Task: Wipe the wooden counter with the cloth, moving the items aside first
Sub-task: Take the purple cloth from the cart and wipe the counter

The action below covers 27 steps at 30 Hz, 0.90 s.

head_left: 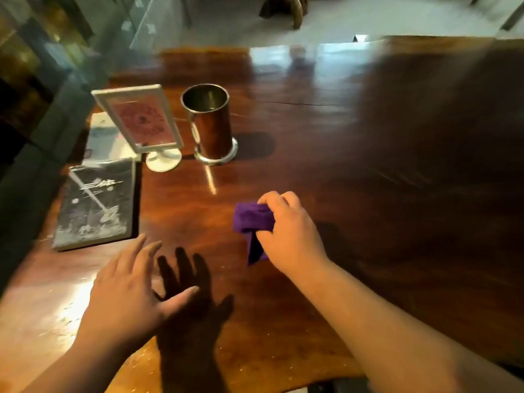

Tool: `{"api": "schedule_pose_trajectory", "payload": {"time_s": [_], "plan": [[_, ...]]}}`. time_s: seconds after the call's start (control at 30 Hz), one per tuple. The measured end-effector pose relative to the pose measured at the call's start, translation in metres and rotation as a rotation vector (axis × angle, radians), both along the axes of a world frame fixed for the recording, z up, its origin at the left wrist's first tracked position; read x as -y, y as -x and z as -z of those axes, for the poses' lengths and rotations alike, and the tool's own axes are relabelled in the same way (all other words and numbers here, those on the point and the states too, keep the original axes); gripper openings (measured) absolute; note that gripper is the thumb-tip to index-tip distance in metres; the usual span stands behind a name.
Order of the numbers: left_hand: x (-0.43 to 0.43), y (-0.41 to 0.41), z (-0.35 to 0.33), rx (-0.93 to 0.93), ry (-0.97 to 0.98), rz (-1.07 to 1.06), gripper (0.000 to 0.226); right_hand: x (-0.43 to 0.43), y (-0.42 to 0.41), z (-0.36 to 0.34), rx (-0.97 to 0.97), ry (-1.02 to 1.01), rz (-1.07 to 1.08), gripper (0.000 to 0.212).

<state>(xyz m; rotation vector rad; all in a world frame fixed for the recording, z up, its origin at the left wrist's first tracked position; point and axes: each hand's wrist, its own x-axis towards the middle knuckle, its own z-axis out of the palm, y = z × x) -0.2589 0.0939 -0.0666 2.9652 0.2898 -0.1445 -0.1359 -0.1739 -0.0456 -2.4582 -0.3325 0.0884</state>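
Likely a café or bar: the polished dark wooden worktop (312, 154) carries a white-framed standing sign (139, 117), a cylindrical metal holder (209, 129) and a dark menu-like booklet (96, 205).

Purple cloth (252, 219) in right hand (292, 236)

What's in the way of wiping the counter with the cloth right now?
At the left side of the counter, a dark book, a white picture frame, a metal cup and a light packet behind the frame. The stretch just ahead of the purple cloth in the right hand looks bare.
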Motion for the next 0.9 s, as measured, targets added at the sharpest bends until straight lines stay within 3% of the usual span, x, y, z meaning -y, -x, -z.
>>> {"api": "schedule_pose_trajectory", "payload": {"time_s": [0.3, 0.43, 0.57, 0.7, 0.9], "plan": [[0.204, -0.179, 0.041, -0.047, 0.161, 0.160, 0.125, 0.235, -0.120, -0.007, 0.141, 0.084, 0.329, 0.042], [0.238, -0.213, 0.069, -0.095, 0.058, 0.140, 0.126, 0.286, -0.157, 0.025, 0.103, 0.123, 0.392, 0.038], [0.247, -0.216, 0.083, 0.002, -0.039, 0.146, 0.121, 0.285, -0.187, 0.063, -0.041, 0.259, 0.391, 0.034], [0.246, -0.218, 0.084, 0.012, -0.051, 0.157, 0.120, 0.232, -0.208, 0.074, 0.021, 0.330, 0.385, 0.037], [0.246, -0.219, 0.081, -0.037, -0.036, 0.156, 0.120, 0.160, -0.153, 0.073, 0.030, 0.199, -0.138, 0.041]]}}
